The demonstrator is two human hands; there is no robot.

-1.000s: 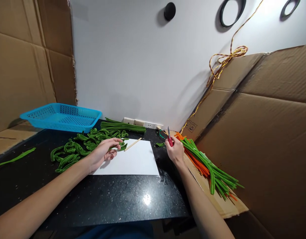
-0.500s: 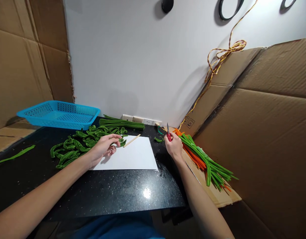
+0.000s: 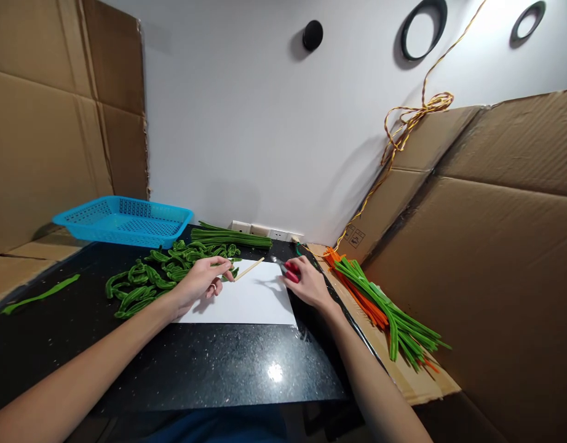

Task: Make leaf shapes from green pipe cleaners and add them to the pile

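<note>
My left hand (image 3: 201, 283) is over the left part of a white sheet (image 3: 251, 304), thumb and fingers drawn together. Whatever is between its fingertips is too small to make out. A thin wooden stick (image 3: 249, 269) lies on the sheet, its near end close to those fingertips. In my right hand (image 3: 310, 283), above the sheet's right edge, is a pair of red-handled pliers (image 3: 291, 271) with blurred metal jaws pointing left. Several fuzzy green pipe cleaners bent into leaf-like loops (image 3: 147, 277) are heaped left of and behind my left hand.
A bundle of straight dark green pipe cleaners (image 3: 232, 237) lies by the wall sockets (image 3: 278, 235). A blue basket (image 3: 126, 231) stands back left. Light green (image 3: 380, 295) and orange pipe cleaners (image 3: 357, 295) lie on cardboard at right. A green strip (image 3: 41, 295) lies far left.
My right hand has swung left with the pliers, from beside the sheet to over its edge. My left hand has shifted slightly right. The view has tilted up a little.
</note>
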